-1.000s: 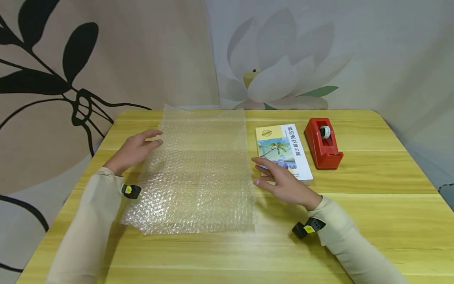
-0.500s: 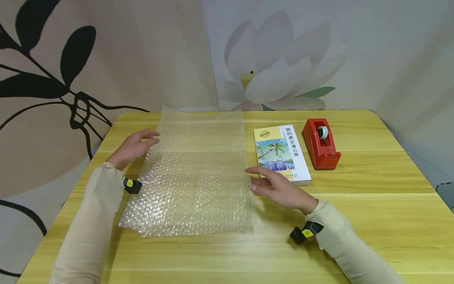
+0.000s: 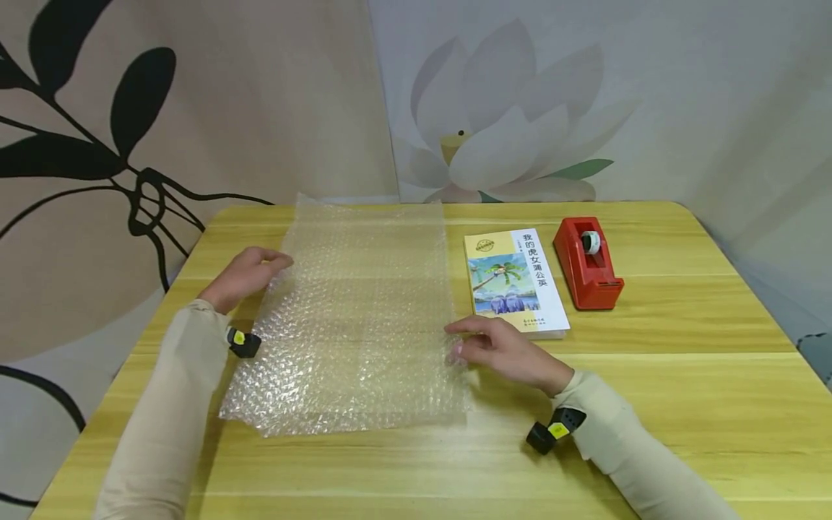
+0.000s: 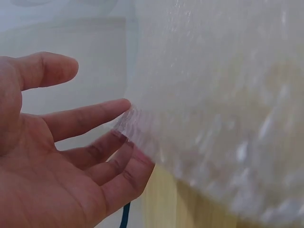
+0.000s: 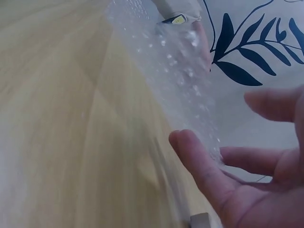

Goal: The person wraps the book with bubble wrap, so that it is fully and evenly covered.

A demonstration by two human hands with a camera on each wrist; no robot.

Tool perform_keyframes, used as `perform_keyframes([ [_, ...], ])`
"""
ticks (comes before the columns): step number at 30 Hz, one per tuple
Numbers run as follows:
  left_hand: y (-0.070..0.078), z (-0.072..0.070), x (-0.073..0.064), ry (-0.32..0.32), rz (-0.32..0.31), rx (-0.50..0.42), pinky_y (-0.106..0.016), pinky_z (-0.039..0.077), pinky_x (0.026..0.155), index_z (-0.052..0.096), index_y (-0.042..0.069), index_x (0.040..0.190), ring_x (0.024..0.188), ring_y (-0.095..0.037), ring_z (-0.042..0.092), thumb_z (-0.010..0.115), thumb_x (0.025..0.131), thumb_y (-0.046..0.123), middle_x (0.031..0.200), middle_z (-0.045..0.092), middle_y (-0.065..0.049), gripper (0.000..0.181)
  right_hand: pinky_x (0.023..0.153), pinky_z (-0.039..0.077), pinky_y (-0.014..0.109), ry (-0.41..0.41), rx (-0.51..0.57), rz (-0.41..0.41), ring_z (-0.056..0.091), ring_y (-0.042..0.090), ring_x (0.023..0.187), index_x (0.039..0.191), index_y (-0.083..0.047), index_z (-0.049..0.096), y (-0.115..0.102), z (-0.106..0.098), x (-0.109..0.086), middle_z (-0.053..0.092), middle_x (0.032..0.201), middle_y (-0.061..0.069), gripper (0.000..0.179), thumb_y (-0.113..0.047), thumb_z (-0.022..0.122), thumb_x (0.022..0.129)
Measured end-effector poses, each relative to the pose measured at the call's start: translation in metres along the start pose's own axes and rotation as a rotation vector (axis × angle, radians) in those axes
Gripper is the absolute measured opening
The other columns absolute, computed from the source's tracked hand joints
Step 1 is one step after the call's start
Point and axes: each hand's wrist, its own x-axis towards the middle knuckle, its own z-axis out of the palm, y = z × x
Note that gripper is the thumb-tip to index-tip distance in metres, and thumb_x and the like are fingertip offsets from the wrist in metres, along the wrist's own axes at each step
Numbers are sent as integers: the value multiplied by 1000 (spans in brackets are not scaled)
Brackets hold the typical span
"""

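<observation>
Clear rectangular bubble-wrap sheet (image 3: 364, 318) seems ready for taking up, left hand (image 3: 242, 279) and right hand (image 3: 510, 352) unclenched at opposite edges, probably needing to pinch next.

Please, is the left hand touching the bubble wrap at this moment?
Touching. The left wrist view shows it: the left hand has its index fingertip against the edge of the bubble wrap, and other fingers show partly through it.

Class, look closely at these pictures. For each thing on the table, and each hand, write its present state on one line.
Bubble wrap: unfolded, spread out.
Book: closed, front cover up.
Tape dispenser: upright, loaded with a roll.
Left hand: touching the wrap's left edge, thumb apart.
Right hand: fingers at the wrap's right edge, not curled into a fist.
</observation>
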Motion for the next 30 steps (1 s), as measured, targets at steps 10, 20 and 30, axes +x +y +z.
perform_keyframes([
  [10, -8, 2, -16, 34, -2, -15, -42, 44, 99, 47, -8, 142, 97, -23, 55, 38, 107, 43, 92, 54, -6, 62, 99, 54, 49, 128, -145, 39, 66, 36, 116, 134, 3, 60, -3, -7, 5, 61, 136, 22, 45, -14, 68, 93],
  [20, -15, 7, -40, 54, -37, 21, -35, 46, 87, 57, -7, 132, 85, -20, 56, 42, 106, 44, 88, 60, -8, 58, 60, 49, 24, 166, -373, 9, 59, 8, 65, 131, 4, 63, -5, -18, 19, 66, 120, 17, 55, -4, 79, 79],
  [30, -27, 6, -56, 36, -34, 26, -31, 52, 82, 64, 1, 131, 93, -21, 61, 44, 106, 43, 99, 71, -10, 53, 71, 56, 28, 159, -449, 15, 68, 9, 76, 131, 4, 62, 0, -31, 30, 60, 133, 21, 53, -2, 77, 81],
])
